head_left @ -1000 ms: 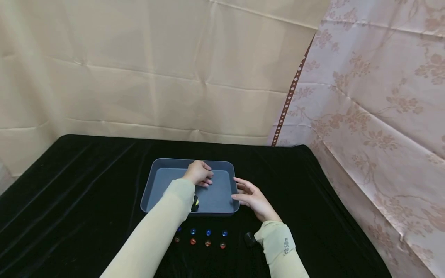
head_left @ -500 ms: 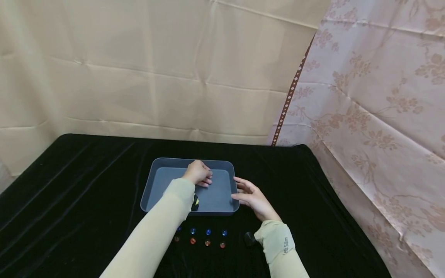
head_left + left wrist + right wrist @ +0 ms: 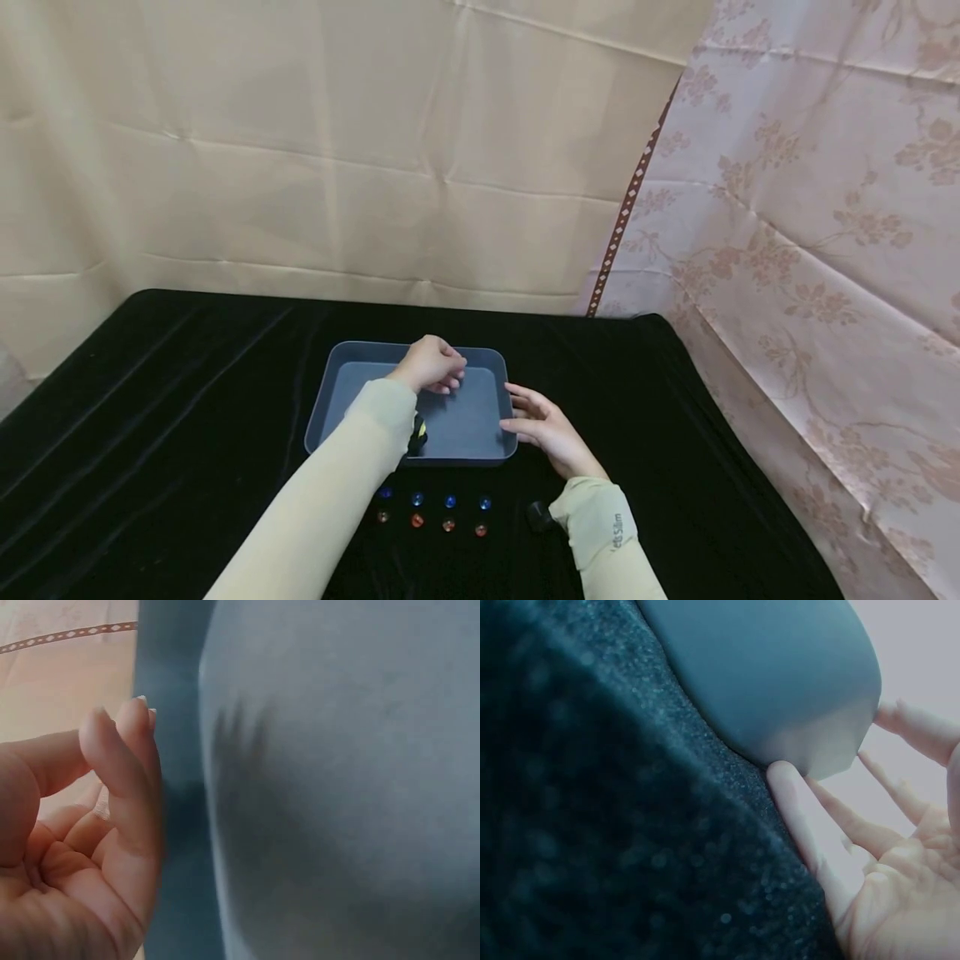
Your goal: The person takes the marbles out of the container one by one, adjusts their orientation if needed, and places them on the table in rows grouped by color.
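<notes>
A blue-grey rectangular tray point(image 3: 465, 429) lies on the black cloth. Over its far part is my left hand point(image 3: 431, 365), fingers curled and thumb tip against the forefinger; the left wrist view of that hand point(image 3: 97, 832) shows nothing between them. Its shadow falls on the tray floor point(image 3: 337, 750). My right hand point(image 3: 551, 429) touches the tray's right side with extended fingers, seen closely against the tray wall point(image 3: 795, 690) in the right wrist view. In front of the tray lie a row of blue glass marbles point(image 3: 450, 501) and a row of reddish ones point(image 3: 448, 525).
Black velvety cloth point(image 3: 187, 400) covers the table. A cream curtain point(image 3: 300, 167) hangs behind, and a pink floral curtain point(image 3: 810, 208) on the right. Small black devices point(image 3: 538, 517) sit at both wrists. My left sleeve point(image 3: 322, 500) crosses the tray's near edge.
My left hand has risen slightly away from the tray floor, toward its far edge. The right hand, tray and marbles stay put.
</notes>
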The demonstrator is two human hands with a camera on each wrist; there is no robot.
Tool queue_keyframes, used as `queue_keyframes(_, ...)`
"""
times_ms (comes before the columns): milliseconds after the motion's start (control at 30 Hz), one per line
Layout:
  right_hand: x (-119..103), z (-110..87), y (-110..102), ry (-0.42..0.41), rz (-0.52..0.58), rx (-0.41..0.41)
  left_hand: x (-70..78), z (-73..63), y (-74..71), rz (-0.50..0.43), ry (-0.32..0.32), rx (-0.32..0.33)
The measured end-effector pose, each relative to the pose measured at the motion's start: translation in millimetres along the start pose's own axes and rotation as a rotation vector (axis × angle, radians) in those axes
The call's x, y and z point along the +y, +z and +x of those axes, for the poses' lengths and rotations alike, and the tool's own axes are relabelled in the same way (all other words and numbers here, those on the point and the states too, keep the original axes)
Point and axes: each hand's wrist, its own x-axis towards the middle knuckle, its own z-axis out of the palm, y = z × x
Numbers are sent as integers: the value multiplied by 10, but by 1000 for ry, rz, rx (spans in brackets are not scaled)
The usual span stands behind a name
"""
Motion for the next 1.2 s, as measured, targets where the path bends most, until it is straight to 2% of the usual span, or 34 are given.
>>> queue_keyframes(300,7,5,-1,1,-4,-10,154,-134,-130,-64,97,-29)
queue_keyframes(500,8,2,3,2,-7,-10,229,-260,-220,-52,135,-46)
queue_keyframes(700,8,-5,5,5,7,-26,304,-439,-311,6,164,-74)
queue_keyframes(967,-12,-8,-2,6,3,-23,375,-706,-404,78,260,-119)
queue_keyframes(1200,-13,-8,8,9,-3,-14,389,-935,-412,183,357,-158)
